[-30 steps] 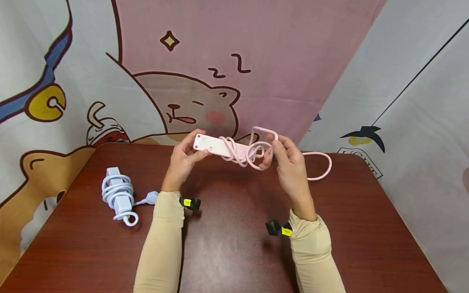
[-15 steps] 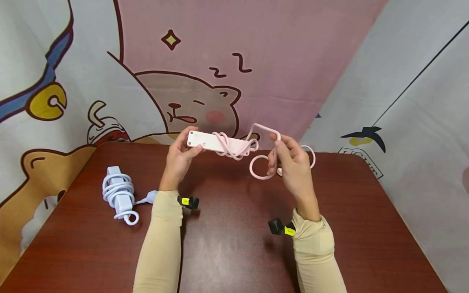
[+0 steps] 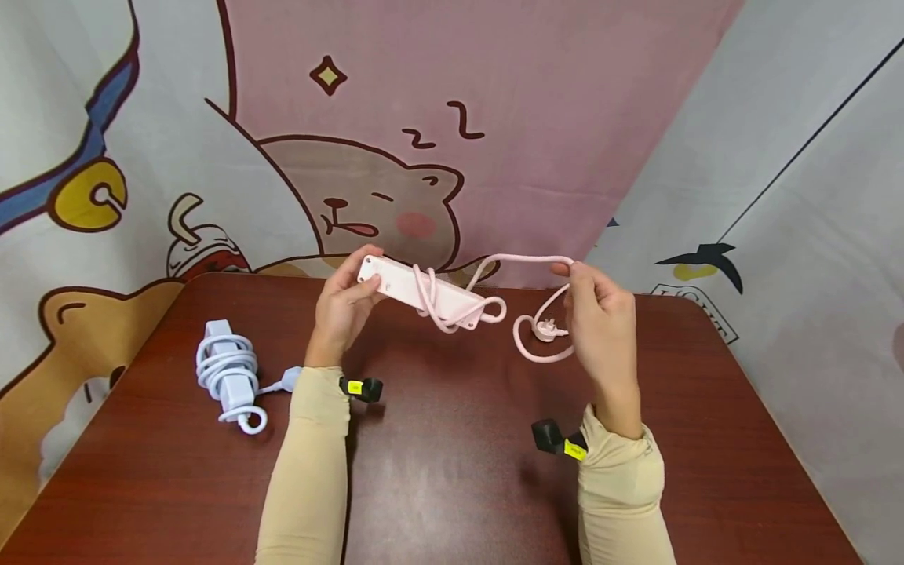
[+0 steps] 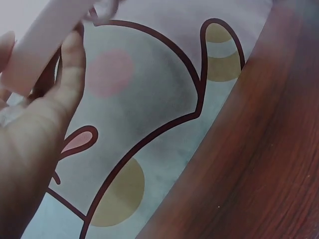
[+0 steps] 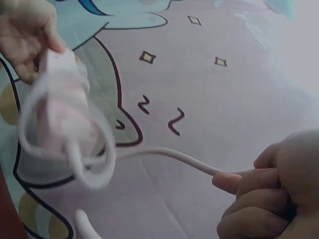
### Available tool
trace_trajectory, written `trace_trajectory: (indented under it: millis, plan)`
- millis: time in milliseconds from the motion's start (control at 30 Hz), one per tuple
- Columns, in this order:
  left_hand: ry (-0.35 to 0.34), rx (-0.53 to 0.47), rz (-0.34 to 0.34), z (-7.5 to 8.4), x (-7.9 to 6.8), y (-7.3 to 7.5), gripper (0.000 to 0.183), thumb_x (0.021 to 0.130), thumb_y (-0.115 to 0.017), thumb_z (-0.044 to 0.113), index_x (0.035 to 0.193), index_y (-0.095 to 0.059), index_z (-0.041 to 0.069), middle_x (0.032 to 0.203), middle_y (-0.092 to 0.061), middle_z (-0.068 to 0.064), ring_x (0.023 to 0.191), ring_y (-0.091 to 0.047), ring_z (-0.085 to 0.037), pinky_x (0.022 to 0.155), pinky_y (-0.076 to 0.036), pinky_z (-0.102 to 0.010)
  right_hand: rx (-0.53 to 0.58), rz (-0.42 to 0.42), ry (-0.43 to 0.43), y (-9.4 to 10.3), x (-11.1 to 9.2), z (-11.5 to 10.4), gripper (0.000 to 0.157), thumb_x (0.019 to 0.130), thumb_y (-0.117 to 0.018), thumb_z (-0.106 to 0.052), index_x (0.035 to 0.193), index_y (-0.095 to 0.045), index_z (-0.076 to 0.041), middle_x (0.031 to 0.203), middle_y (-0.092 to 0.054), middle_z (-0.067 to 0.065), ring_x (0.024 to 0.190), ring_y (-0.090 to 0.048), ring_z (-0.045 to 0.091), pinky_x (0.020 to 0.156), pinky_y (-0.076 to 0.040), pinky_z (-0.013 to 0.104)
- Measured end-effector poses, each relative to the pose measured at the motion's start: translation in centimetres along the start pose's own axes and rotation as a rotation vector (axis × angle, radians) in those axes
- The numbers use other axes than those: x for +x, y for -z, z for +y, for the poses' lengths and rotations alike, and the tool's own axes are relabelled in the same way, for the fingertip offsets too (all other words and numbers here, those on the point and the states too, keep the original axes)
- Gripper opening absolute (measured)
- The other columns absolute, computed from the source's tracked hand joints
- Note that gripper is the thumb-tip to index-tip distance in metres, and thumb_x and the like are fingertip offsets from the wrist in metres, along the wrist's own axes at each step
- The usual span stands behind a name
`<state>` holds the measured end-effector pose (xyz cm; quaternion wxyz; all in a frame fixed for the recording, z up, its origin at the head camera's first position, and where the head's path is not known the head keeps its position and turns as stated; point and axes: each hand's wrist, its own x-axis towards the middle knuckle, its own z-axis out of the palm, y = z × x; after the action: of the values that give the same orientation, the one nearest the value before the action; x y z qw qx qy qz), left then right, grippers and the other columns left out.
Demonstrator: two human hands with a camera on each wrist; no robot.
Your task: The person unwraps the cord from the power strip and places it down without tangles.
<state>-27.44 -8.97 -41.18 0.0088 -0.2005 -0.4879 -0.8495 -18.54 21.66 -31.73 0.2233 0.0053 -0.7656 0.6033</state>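
Cartoon-printed cloth point(image 3: 537, 157) hangs behind one reddish-brown bench point(image 3: 452, 486). One left hand point(image 3: 342, 306) grips one pink strip point(image 3: 395, 282), held up near the far edge; one right hand point(image 3: 600, 322), fingers curled, holds its cord point(image 3: 530, 257). One blue strip point(image 3: 236, 388) lies near the left edge. One pink plug point(image 3: 546, 330) dangles; one blue plug point(image 3: 289, 380) is partly sleeve-hidden.

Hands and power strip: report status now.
Left hand holding pink power strip. Right hand pinching its cord. Cord also crossing strip in loops, may snag.
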Motion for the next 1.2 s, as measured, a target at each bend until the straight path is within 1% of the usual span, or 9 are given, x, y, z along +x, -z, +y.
trace_trajectory:
  millis: [133,233,400,533,733,867,1033,1067,1200]
  plan:
    - [0.016,-0.012,-0.033,0.1,-0.2,0.0,0.036,0.103,-0.044,-0.005,0.127,-0.061,0.014,0.109,-0.062,-0.004,0.095,-0.063,-0.014,0.083,-0.057,-0.026,-0.161,0.041,0.046,0.5,0.5,0.8,0.038,0.107,-0.052,-0.031,0.105,-0.079,-0.004,0.054,-0.041,-0.016,0.051,-0.035,0.002,0.046,-0.026,0.02]
    - [0.021,0.002,-0.026,0.1,-0.3,0.0,0.035,0.102,-0.046,-0.005,0.127,-0.061,0.014,0.11,-0.062,-0.003,0.095,-0.063,-0.013,0.083,-0.058,-0.026,-0.244,0.054,0.069,0.6,0.9,1.9,0.036,0.106,-0.055,-0.032,0.105,-0.079,-0.005,0.058,-0.049,-0.012,0.057,-0.041,0.002,0.052,-0.031,0.018]
    - [0.013,0.014,0.01,0.1,-0.4,0.0,0.034,0.102,-0.047,-0.006,0.13,-0.058,0.009,0.11,-0.062,-0.003,0.095,-0.064,-0.013,0.083,-0.059,-0.026,-0.389,0.068,0.107,0.7,1.5,3.6,0.03,0.103,-0.061,-0.031,0.109,-0.08,-0.008,0.091,-0.077,0.008,0.081,-0.059,0.008,0.073,-0.042,0.014]
    - [-0.014,0.006,0.021,0.0,-0.3,0.0,0.032,0.102,-0.048,-0.005,0.131,-0.058,0.007,0.111,-0.062,-0.004,0.095,-0.064,-0.013,0.083,-0.06,-0.026,-0.454,0.052,0.137,0.7,1.9,4.8,0.026,0.102,-0.062,-0.026,0.111,-0.079,-0.009,0.108,-0.078,0.012,0.096,-0.069,0.02,0.081,-0.045,0.017]
    - [-0.022,0.022,0.064,-0.2,-0.1,-0.2,0.034,0.1,-0.049,-0.007,0.123,-0.063,0.014,0.11,-0.061,-0.003,0.095,-0.064,-0.012,0.082,-0.06,-0.026,-0.49,-0.034,0.178,0.6,2.2,6.2,0.022,0.098,-0.067,-0.023,0.107,-0.081,-0.009,0.104,-0.079,0.014,0.099,-0.074,0.03,0.083,-0.052,0.034]
    - [-0.029,0.027,0.098,-0.2,0.0,-0.4,0.032,0.1,-0.05,-0.006,0.124,-0.062,0.01,0.111,-0.06,-0.003,0.095,-0.064,-0.012,0.082,-0.061,-0.025,-0.503,-0.116,0.203,0.6,2.3,7.0,0.022,0.098,-0.068,-0.023,0.108,-0.08,-0.007,0.103,-0.078,0.017,0.098,-0.073,0.033,0.085,-0.054,0.045]
    - [-0.039,0.024,0.13,-0.2,0.0,-0.4,0.031,0.1,-0.051,-0.007,0.124,-0.061,0.01,0.109,-0.062,-0.003,0.095,-0.065,-0.012,0.082,-0.061,-0.027,-0.525,-0.244,0.231,0.6,2.5,7.7,0.022,0.099,-0.068,-0.022,0.109,-0.08,-0.007,0.102,-0.079,0.014,0.097,-0.073,0.028,0.087,-0.056,0.045]
    - [-0.041,0.019,0.134,-0.2,0.0,-0.4,0.032,0.099,-0.051,-0.008,0.121,-0.062,0.013,0.108,-0.063,-0.003,0.095,-0.065,-0.012,0.082,-0.062,-0.027,-0.53,-0.267,0.231,0.6,2.6,7.8,0.021,0.098,-0.068,-0.021,0.109,-0.08,-0.008,0.102,-0.079,0.013,0.097,-0.073,0.027,0.088,-0.056,0.044]
    - [-0.045,0.017,0.15,-0.3,0.0,-0.5,0.031,0.099,-0.052,-0.009,0.125,-0.058,0.006,0.106,-0.064,-0.002,0.094,-0.066,-0.012,0.081,-0.062,-0.028,-0.547,-0.334,0.231,0.5,2.6,7.9,0.021,0.099,-0.067,-0.021,0.11,-0.08,-0.008,0.103,-0.079,0.011,0.098,-0.073,0.025,0.09,-0.057,0.045]
